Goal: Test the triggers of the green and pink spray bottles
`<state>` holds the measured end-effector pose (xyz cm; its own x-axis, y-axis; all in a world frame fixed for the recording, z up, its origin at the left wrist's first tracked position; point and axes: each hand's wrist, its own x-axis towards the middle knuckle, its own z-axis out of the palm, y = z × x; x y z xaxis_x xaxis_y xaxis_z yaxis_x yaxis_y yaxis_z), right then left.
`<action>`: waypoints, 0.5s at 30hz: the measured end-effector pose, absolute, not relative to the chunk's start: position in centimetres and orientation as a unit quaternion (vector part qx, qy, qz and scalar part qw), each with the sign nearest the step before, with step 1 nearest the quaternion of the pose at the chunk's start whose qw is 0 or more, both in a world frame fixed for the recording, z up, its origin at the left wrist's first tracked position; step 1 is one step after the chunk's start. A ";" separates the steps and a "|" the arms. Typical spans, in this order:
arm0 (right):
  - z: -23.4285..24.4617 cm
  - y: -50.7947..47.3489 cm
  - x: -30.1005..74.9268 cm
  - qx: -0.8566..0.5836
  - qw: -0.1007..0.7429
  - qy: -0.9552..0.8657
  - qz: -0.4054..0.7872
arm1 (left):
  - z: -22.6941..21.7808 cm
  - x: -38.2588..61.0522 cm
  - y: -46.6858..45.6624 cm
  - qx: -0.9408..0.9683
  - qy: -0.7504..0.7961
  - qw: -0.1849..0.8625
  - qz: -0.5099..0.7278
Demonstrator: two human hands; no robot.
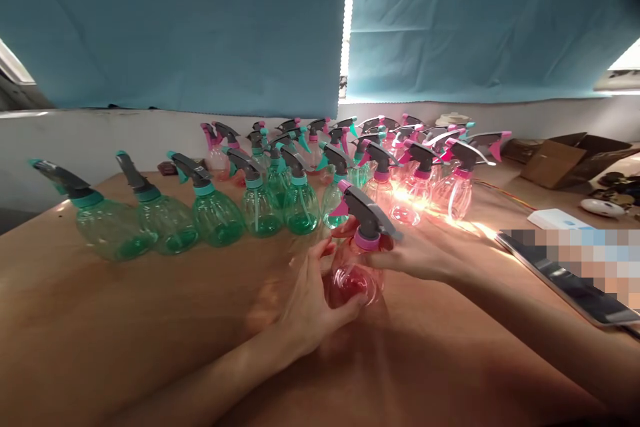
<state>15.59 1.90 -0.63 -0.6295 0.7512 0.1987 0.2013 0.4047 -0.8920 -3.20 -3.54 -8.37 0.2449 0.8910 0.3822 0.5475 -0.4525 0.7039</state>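
Note:
Between my hands is a clear pink spray bottle [353,280] with a pink collar and a grey and pink trigger head, tilted a little. My left hand [315,303] wraps round its lower body, thumb in front. Higher up, my right hand [405,255] grips it just below the collar, its far fingers partly hidden behind the bottle. Just beyond stand green spray bottles [301,207] in a row to the left and pink spray bottles [454,193] to the right, with more behind them.
Everything stands on a brown wooden table [200,320]. To the right are a phone [555,273], a white box [557,219], a computer mouse [602,207] and an open cardboard box [555,163]. A blue curtain [200,27] hangs behind, with bright sunlight falling among the pink bottles.

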 end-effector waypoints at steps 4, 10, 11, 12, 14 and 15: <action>-1.9 2.3 16.3 -0.298 0.341 -0.727 0.516 | -8.4 -3.0 -3.6 0.722 0.452 0.313 0.421; -2.0 1.8 15.9 -0.333 0.384 -0.764 0.399 | -8.4 -2.8 -3.6 0.700 0.461 0.362 0.409; -1.8 1.9 15.8 -0.324 0.383 -0.771 0.392 | -8.4 -2.8 -3.6 0.696 0.463 0.371 0.406; -1.5 2.0 15.8 -0.310 0.384 -0.778 0.388 | -8.4 -2.8 -3.6 0.693 0.462 0.382 0.401; -1.1 2.4 15.7 -0.279 0.390 -0.790 0.381 | -8.4 -2.9 -3.6 0.694 0.450 0.402 0.393; -1.1 2.5 15.7 -0.269 0.393 -0.796 0.374 | -8.4 -2.9 -3.6 0.697 0.441 0.407 0.393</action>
